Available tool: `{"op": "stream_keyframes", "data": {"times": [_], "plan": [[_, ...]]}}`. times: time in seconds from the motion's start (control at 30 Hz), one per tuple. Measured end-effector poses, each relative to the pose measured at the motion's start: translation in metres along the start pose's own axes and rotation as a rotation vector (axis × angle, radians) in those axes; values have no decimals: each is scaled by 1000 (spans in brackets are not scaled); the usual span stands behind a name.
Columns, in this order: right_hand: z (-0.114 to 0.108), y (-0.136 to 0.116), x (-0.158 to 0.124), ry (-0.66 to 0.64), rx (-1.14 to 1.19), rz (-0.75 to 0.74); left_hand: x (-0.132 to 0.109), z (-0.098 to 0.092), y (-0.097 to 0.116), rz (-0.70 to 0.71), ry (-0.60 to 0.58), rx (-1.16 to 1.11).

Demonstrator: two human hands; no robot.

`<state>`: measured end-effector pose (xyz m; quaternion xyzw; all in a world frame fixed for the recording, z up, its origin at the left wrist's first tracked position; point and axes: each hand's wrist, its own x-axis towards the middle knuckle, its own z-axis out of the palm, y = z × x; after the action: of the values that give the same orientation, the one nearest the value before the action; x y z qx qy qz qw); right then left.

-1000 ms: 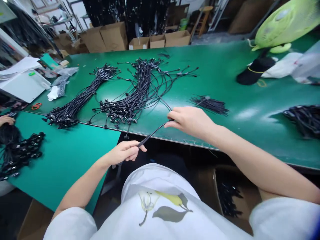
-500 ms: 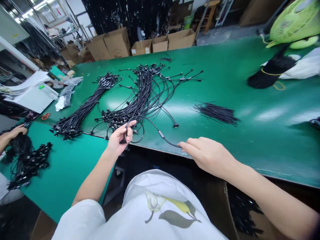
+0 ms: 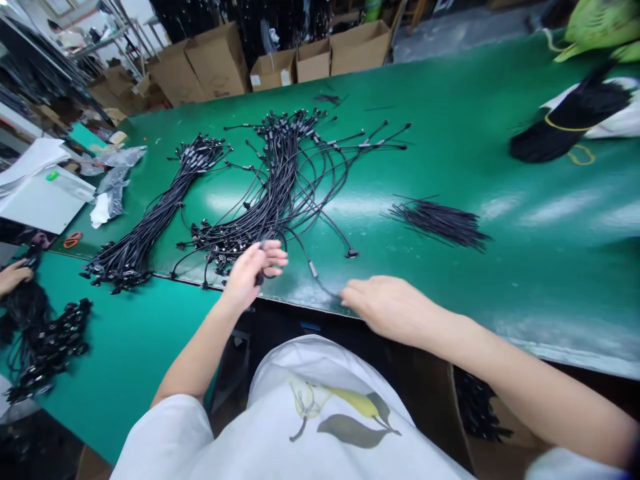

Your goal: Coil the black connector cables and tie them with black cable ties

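My left hand (image 3: 254,272) is closed around the end of a thin black cable (image 3: 311,268) at the near edge of the green table (image 3: 450,267). That cable runs right to my right hand (image 3: 387,308), which pinches its other end against the table edge. Just beyond my left hand lies a loose heap of black cables with connectors (image 3: 280,187). A tidier bundle of the same cables (image 3: 155,210) lies to its left.
A small bunch of thin black ties (image 3: 440,223) lies right of centre. A black tied bundle (image 3: 565,127) sits far right. Another person's hand (image 3: 13,275) works on cables (image 3: 45,340) at the lower left table. Cardboard boxes (image 3: 280,67) line the far edge. Orange scissors (image 3: 73,240) lie left.
My hands went from holding one cable above my lap to the table edge. My left hand rose to the heap's near end and my right hand came down onto the table edge.
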<state>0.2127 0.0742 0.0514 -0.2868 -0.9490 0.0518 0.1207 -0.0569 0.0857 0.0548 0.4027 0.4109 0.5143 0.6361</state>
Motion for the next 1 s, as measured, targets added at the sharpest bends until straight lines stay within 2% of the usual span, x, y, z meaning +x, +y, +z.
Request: {"op": "stream_keyframes", "data": {"times": [0.03,0.1,0.17,0.2,0.3,0.4,0.47,0.57,0.63,0.8,0.9,1.0], "plan": [[-2,-5,6,-37,84,-28,0,7,-6,13,-52,145],[-6,-9,18,-10,239,-23,-3,21,-18,6,-183,387],[-6,-6,28,119,387,70,-7,30,-25,-42,-293,473],[-4,-2,31,211,457,144,-8,34,-27,-61,-312,434],[17,8,39,474,668,371,-5,43,-27,-73,-258,119],[47,7,46,556,1081,546,1,54,-32,-115,-158,-123],[61,1,51,624,1392,657,2,62,-41,-149,-85,-144],[66,-5,54,782,1597,794,-2,70,-55,-135,-25,-103],[64,-5,53,760,1709,817,-6,71,-57,-135,-5,-164],[57,-1,47,546,2099,803,-10,66,-42,-243,6,-392],[57,-6,45,507,2152,760,-9,61,-43,-235,68,-323],[56,-17,44,542,2084,682,-10,55,-54,-159,119,-111]]}}
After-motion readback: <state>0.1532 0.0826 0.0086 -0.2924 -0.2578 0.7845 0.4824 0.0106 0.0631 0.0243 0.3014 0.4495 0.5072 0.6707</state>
